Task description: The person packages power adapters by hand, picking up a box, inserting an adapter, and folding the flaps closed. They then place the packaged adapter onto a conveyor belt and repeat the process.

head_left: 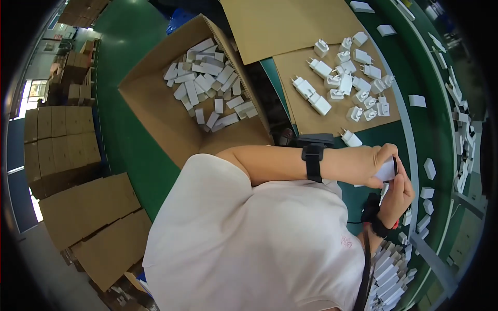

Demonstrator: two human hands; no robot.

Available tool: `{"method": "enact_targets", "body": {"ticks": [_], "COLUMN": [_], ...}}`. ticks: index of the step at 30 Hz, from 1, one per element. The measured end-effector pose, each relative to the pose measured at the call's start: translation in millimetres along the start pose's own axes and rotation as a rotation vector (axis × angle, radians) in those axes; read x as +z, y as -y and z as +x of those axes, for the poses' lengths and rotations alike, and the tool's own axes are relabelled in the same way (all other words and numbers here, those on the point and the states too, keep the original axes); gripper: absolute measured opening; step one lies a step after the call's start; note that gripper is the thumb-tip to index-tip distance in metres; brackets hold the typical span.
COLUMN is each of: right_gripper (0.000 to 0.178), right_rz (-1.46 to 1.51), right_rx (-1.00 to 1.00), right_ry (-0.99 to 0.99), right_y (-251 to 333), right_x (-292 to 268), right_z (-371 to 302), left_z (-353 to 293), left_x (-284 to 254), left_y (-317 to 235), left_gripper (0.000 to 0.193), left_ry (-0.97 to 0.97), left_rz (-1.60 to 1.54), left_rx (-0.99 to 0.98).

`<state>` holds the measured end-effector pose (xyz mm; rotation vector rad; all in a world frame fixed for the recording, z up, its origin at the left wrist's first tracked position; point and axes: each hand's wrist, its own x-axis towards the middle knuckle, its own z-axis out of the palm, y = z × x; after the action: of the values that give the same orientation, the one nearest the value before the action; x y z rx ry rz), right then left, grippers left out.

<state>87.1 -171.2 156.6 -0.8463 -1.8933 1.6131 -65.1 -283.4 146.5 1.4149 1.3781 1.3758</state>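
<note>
My two hands meet at the right over the green workbench, closed around a small white box (pixel 385 170) with a dark edge. My left hand (pixel 369 161) grips it from the left, thumb and fingers on opposite sides. Against its other side press the fingers of my right hand (pixel 396 198), which partly hide it. Just beyond my left wrist lies a white plug charger (pixel 352 139). Many more white chargers (pixel 335 81) with pins showing are spread over a flat cardboard sheet (pixel 290 111) farther off.
A deep open carton (pixel 155 111) at the left holds many small white boxes (pixel 199 78). On the right runs a green conveyor (pixel 430 135) with scattered white boxes. White boxes (pixel 386 277) are stacked in rows at lower right. Brown cartons (pixel 62 135) stand at far left.
</note>
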Motion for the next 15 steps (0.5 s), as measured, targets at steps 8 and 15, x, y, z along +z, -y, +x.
{"method": "enact_targets", "body": {"ticks": [8,15], "right_gripper": [0.026,0.021], "right_rz": [0.078,0.104], "right_rx": [0.087,0.028], "right_ry": [0.063,-0.052], "right_y": [23,23], "right_x": [21,6], "right_z": [10,-6], "left_z": [-1,9], "left_x": [-14,-4], "left_y": [-1,-1], "left_gripper": [0.074,0.073], "left_ry": [-0.028,0.087], "left_rz": [0.169,0.226], "left_rx": [-0.038,0.040]}}
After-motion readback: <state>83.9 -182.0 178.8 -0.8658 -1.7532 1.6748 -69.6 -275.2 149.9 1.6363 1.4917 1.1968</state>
